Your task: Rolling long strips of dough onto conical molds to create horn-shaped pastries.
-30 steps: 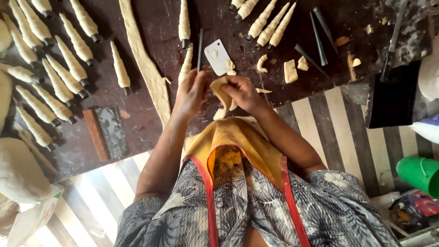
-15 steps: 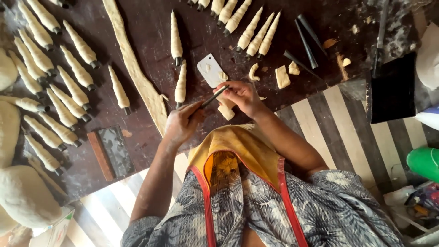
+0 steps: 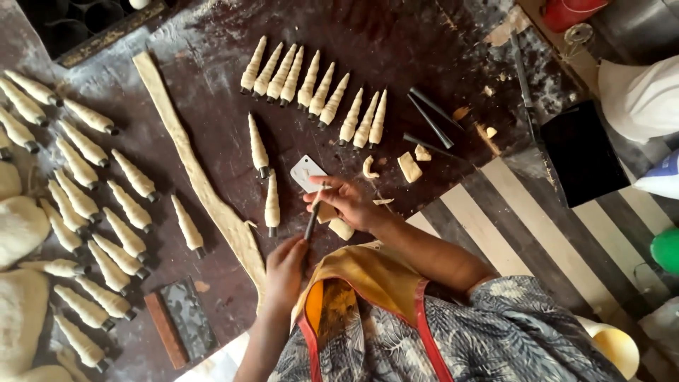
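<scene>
We take this for a small bakery workroom, dark floured wooden worktable [image 3: 396,49], rows of pale dough-wrapped cones [image 3: 311,88] far and left, long flat dough strip [image 3: 191,159], black metal cone moulds [image 3: 431,117] right.

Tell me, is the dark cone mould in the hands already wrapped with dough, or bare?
Bare. The dark cone mould shows no dough along its visible length; the right hand also holds a dough piece, and the left hand touches its lower end.

A grey leaf-patterned shirt under a mustard-yellow apron with red straps, forearms bare.
</scene>
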